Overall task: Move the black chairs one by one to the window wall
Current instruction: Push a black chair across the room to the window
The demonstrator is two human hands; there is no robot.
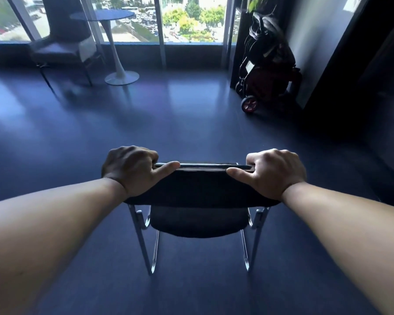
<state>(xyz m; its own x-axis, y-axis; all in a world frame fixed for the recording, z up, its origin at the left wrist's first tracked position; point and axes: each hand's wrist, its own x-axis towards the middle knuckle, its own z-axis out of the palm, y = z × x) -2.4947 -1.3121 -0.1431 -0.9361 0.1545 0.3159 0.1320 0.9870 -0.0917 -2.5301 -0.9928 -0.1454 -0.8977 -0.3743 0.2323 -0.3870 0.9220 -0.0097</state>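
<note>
Now gripping the black chair (198, 189) by the top of its backrest, two-handed. Clasping the left corner with the left hand (132, 169), with fingers curled over the far edge and thumb laid along the chrome rail. Matching that at the right corner with the right hand (275, 172), thumb pointing inward along the same rail. Holding it from behind, with the seat facing away toward the glass. Out in the open on the dark floor (191, 114), well apart from the window wall (191, 30) ahead. Cannot tell whether lifted or resting on its chrome legs. Up ahead by the glass, on the left: another dark chair (59, 48) just beside a round pedestal table (102, 14). Over on the right, near the side wall: a folded stroller (266, 71) with a red-rimmed wheel, below some green leaves (256, 3).
</note>
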